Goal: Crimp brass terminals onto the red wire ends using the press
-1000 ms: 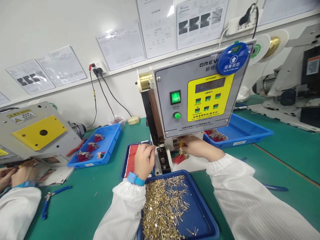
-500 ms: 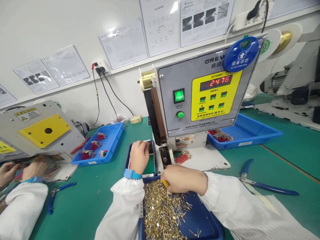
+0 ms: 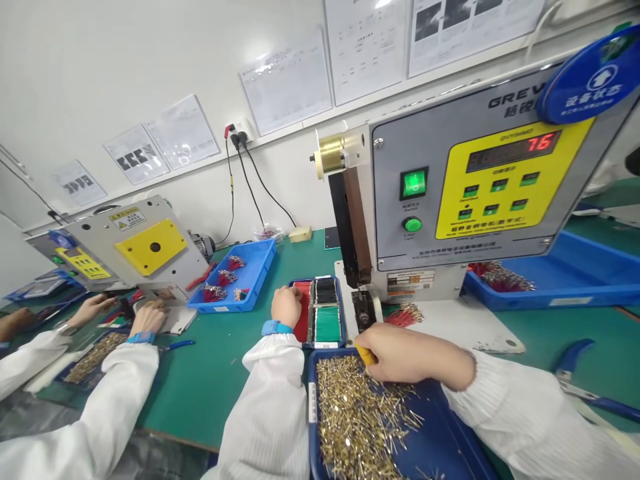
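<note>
My left hand [image 3: 287,307] rests at the left edge of a small divided tray [image 3: 327,345], its curled fingers over the red wires [image 3: 303,313]. Beside those lie black wires [image 3: 326,291] and green wires [image 3: 328,323]. My right hand [image 3: 400,350], with a yellow finger cover, is closed just under the crimping head [image 3: 364,310] of the machine; whatever its fingertips hold is hidden. Below it, a blue tray [image 3: 450,433] carries a heap of brass-coloured metal terminals [image 3: 350,420]. A bundle of red wires with metal ends [image 3: 405,315] lies on the machine's base.
The grey machine [image 3: 425,147] with a lit display stands ahead. Blue bins [image 3: 260,283] with wire bundles flank it. Blue-handled pliers [image 3: 575,383] lie at right. On the left, a co-worker's hands [image 3: 147,319] are at another machine [image 3: 145,247].
The view has turned left and nearer. My left hand has shifted to the red wires' side, uncovering the black and green ones. My right hand stays by the crimping head. The display reads differently.
</note>
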Demonstrator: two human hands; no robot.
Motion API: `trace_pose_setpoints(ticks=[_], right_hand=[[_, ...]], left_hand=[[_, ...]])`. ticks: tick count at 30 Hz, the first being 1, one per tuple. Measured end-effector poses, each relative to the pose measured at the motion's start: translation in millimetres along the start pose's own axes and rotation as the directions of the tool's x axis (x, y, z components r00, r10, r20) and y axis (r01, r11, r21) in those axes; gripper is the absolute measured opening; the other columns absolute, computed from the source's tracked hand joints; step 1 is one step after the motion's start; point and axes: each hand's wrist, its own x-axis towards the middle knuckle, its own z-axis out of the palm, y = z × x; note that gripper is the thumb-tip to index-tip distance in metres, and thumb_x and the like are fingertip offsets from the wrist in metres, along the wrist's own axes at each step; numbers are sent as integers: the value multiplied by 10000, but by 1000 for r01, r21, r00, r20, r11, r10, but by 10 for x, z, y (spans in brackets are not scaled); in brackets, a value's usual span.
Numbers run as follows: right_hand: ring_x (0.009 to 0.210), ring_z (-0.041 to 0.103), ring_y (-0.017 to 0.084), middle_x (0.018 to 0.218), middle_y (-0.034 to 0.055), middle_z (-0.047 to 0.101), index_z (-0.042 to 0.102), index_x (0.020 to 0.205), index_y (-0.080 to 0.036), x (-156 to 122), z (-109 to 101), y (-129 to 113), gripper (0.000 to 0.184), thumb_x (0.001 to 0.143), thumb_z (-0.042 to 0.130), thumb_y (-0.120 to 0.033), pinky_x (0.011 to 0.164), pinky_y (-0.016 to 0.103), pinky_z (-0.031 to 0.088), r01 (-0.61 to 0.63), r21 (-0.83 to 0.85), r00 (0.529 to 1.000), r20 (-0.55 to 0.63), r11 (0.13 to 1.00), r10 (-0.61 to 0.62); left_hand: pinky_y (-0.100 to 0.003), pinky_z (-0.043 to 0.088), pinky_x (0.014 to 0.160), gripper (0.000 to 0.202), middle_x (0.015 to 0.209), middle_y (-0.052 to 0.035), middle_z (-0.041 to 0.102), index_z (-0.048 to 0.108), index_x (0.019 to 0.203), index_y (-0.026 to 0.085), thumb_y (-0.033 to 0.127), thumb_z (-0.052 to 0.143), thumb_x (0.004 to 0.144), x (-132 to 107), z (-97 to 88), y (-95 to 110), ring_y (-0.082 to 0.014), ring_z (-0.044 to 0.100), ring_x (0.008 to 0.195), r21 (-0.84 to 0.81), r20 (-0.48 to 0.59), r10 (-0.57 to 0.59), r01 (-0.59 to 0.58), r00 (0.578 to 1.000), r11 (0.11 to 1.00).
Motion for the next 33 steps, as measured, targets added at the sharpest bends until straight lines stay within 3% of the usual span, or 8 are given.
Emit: trace_pose_setpoints(ticks=[4, 11, 15, 18, 20, 24, 28, 33], right_hand=[[429, 527, 126, 536, -41, 542, 443, 678, -209, -10, -5, -2, 142, 676, 524, -93, 430, 226, 299, -109, 163, 992, 84, 981, 96], [472, 601, 151, 539, -22, 580, 512, 664, -195, 14, 22, 17, 94, 695, 520, -107, 414, 207, 343, -162, 257, 977, 175, 953, 119], [505, 620, 160, 549, -20, 607, 510, 711, -195, -3, -44, 49, 92, 693, 522, -106, 429, 212, 404, -150, 406, 980, 183, 901, 80], [494, 600, 142, 551, -22, 611, 493, 726, -192, -22, -129, 115, 87, 705, 564, -146, 460, 227, 449, -95, 582, 990, 143, 808, 13], [517, 595, 127, 606, -10, 633, 535, 753, -180, -29, -187, 187, 92, 706, 612, -191, 487, 228, 465, -38, 689, 998, 55, 724, 0], [533, 573, 110, 671, -9, 632, 622, 842, -177, -20, -265, 385, 215, 671, 704, -278, 493, 228, 463, -7, 811, 983, -103, 585, 154], [509, 542, 108, 610, -29, 587, 628, 845, -185, -20, -307, 529, 251, 656, 738, -309, 470, 227, 466, -43, 872, 941, -128, 488, 312], [497, 541, 108, 561, -39, 564, 625, 848, -188, -54, -347, 514, 198, 683, 696, -271, 516, 245, 520, -65, 887, 934, -107, 457, 341]], left_hand=[[-317, 422, 759, 224, 880, -106, 660, 700, 802, 170, 88, 497, 849, 12, 0, -20, -235, 601, 884, -2, 9, -3, 3, 1000, 1000], [-304, 417, 790, 184, 929, -84, 680, 727, 868, 193, 118, 562, 837, 16, 18, -72, -226, 604, 914, -26, 16, 20, -19, 1000, 999], [-309, 408, 757, 208, 894, -90, 665, 714, 836, 184, 114, 519, 865, 11, 22, -54, -230, 595, 896, -15, -2, 18, -18, 1000, 1000], [-310, 397, 737, 208, 872, -85, 652, 696, 829, 180, 112, 504, 873, 1, 25, -38, -226, 585, 869, -8, -18, 24, -24, 1000, 1000], [-311, 390, 723, 208, 863, -84, 646, 682, 822, 179, 107, 494, 875, -4, 28, -32, -225, 578, 854, -5, -31, 27, -27, 999, 1000], [-313, 383, 713, 224, 855, -90, 641, 657, 813, 168, 65, 464, 865, -4, 27, -18, -228, 565, 842, -6, -67, 30, -30, 997, 1000], [-315, 398, 751, 233, 892, -97, 653, 663, 886, 158, 81, 444, 892, -15, 13, 57, -229, 569, 873, -26, -103, 48, -51, 994, 998], [-313, 427, 789, 266, 940, -84, 668, 718, 953, 198, 111, 474, 893, -96, -18, 289, -223, 587, 901, -72, -35, 152, -154, 988, 985]])
